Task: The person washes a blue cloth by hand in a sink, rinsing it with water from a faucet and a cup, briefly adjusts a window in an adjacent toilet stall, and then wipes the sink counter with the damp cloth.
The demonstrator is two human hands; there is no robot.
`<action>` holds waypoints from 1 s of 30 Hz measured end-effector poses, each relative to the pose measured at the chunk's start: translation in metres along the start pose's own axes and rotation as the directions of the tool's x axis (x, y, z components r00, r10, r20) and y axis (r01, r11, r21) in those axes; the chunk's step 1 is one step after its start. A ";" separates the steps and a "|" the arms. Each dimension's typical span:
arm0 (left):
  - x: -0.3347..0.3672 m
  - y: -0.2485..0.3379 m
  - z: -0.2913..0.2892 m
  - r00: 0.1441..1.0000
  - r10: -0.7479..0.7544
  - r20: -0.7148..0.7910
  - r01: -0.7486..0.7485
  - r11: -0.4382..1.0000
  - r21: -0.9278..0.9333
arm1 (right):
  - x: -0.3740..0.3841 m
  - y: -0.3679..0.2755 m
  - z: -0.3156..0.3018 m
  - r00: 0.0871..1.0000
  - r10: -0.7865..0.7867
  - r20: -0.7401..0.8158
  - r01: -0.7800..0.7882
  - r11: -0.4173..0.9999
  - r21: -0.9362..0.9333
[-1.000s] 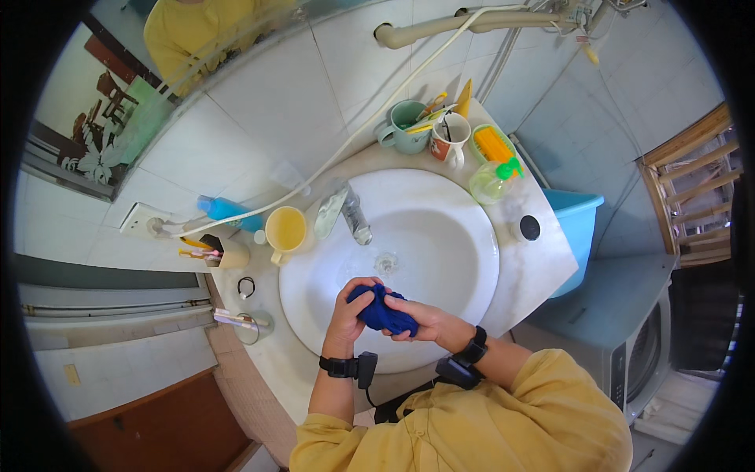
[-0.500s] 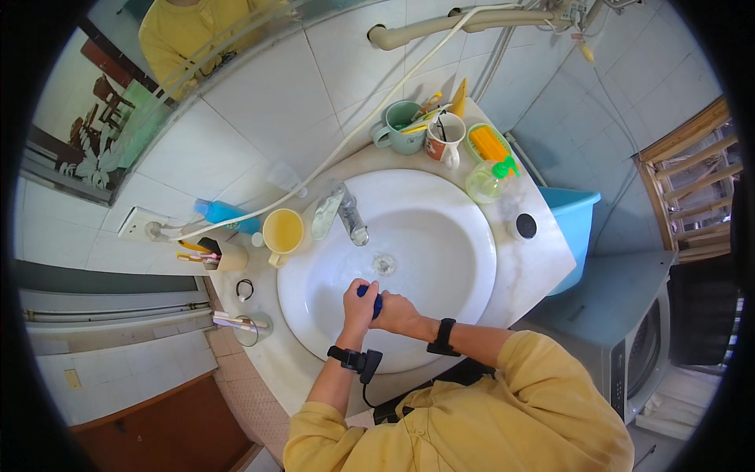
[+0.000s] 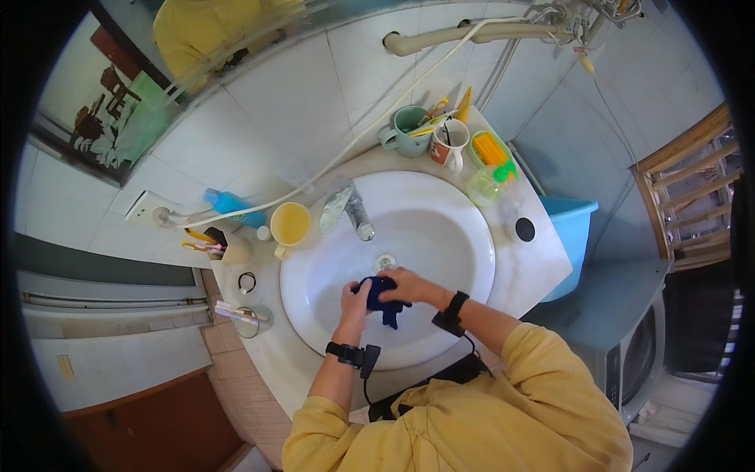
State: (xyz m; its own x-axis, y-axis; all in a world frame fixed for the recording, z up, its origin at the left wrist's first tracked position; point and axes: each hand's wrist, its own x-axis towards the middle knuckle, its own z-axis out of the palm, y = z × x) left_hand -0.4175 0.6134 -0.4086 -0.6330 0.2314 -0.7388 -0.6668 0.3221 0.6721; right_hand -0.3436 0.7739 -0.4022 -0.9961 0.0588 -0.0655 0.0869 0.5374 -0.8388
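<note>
Over the white washbasin (image 3: 318,334) my two hands hold a small dark blue cloth (image 3: 379,295). My left hand (image 3: 355,300) grips its left side, fingers closed on the bunched fabric. My right hand (image 3: 407,285) lies over its upper right side with the fingers bent onto it. A loose end of the cloth hangs toward me below the right hand. The drain (image 3: 384,262) sits just beyond my hands, and the metal tap (image 3: 360,219) farther off. No running water shows.
A yellow mug (image 3: 290,226), a blue bottle (image 3: 232,206) and a glass with toothbrushes (image 3: 254,321) stand left. Behind right are a green mug (image 3: 410,140), a white mug (image 3: 449,149), a pump bottle (image 3: 486,187) and a soap dish with an orange brush (image 3: 489,148). Right stands a blue tub (image 3: 578,236).
The cloth was squeezed into a tight bundle between both fists. Now it is looser and spread wider, with an end hanging down. My right hand has shifted up and to the right.
</note>
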 end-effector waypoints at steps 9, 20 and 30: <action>0.001 0.018 0.013 0.771 0.627 0.116 -0.476 0.445 0.758 | 0.017 0.033 -0.012 0.895 0.427 -0.132 -0.446 0.869 -0.216; 0.022 -0.016 0.047 0.843 0.341 0.416 -0.441 -0.008 0.898 | 0.023 0.036 0.018 0.963 0.259 0.082 -0.028 0.395 -0.918; 0.019 0.019 0.002 0.790 0.468 0.395 -0.602 0.477 0.640 | 0.024 0.014 -0.053 0.965 0.262 0.007 -0.255 0.943 -0.213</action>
State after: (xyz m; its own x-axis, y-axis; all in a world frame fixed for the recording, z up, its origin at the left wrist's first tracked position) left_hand -0.4410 0.6258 -0.4102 -0.6570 0.6963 -0.2890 0.3148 0.6017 0.7341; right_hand -0.3659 0.8272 -0.3865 -0.9386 0.1913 -0.2871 0.3386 0.6712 -0.6594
